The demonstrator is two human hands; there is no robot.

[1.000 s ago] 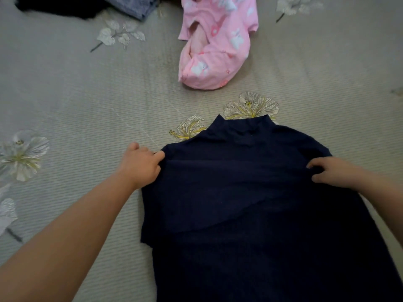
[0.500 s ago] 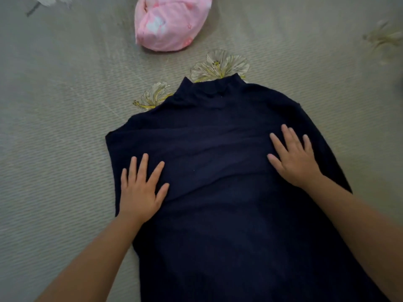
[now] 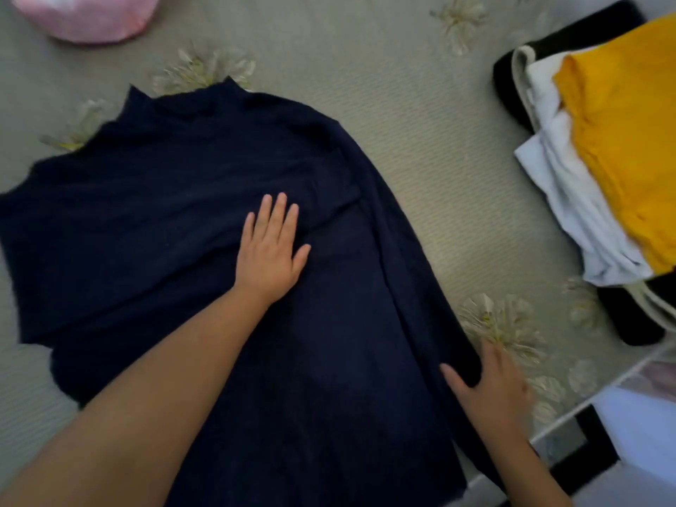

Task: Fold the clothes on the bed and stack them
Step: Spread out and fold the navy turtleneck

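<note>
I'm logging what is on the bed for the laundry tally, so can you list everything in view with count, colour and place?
navy garment: one, dark navy, spread flat across the middle of the bed.
pink garment: one, pink, bunched at the top left edge.
stack of folded clothes: one pile, yellow on top, white, cream and black beneath, at the right.
bed cover: one, grey-green with pale flower prints, under everything.
left hand: one, flat with fingers straight, pressing on the middle of the navy garment.
right hand: one, blurred, at the navy garment's right edge.

Pink garment (image 3: 87, 20) cut off top
</note>
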